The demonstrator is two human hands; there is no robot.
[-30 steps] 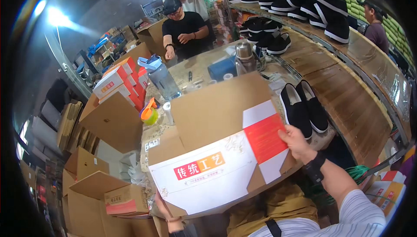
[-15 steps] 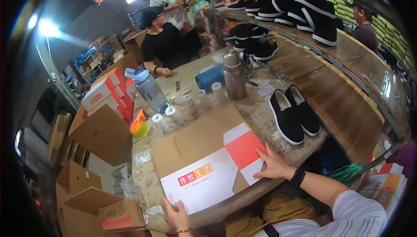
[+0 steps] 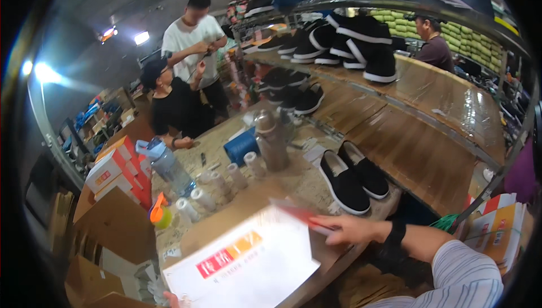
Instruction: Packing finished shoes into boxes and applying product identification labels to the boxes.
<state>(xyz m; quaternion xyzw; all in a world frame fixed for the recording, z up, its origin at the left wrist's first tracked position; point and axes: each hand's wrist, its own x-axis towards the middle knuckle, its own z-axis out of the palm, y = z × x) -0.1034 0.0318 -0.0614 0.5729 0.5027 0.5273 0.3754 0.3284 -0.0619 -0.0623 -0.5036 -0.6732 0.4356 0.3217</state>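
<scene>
Far left there's a stack of white, red and orange printed boxes (image 3: 116,172), with an open plain brown cardboard carton (image 3: 113,218) just below it. Next over, an orange and yellow-green tape dispenser (image 3: 162,216) sits by the edge of a worn, speckled tabletop (image 3: 302,178). My left hand (image 3: 171,300) barely makes the shot: just a bit of finger at the bottom, right by the corner of the box, so I can't tell if it's gripping or only touching. Near the dispenser there's a clear blue plastic water bottle (image 3: 175,171) with a light blue lid, then a row of white spools (image 3: 203,199).

The white and brown cardboard box with a red end flap (image 3: 248,268) is front and center, tilted over the near side of the table, big white panel facing me. It's kinda blurry, so no clue whether it's resting on anything. Behind the spools: a blue cylinder (image 3: 240,146) and a steel thermos (image 3: 272,147). Further right, my right hand (image 3: 349,230) is closed on the red flap, just below a pair of black cloth slip-on shoes with white soles (image 3: 345,183).
</scene>
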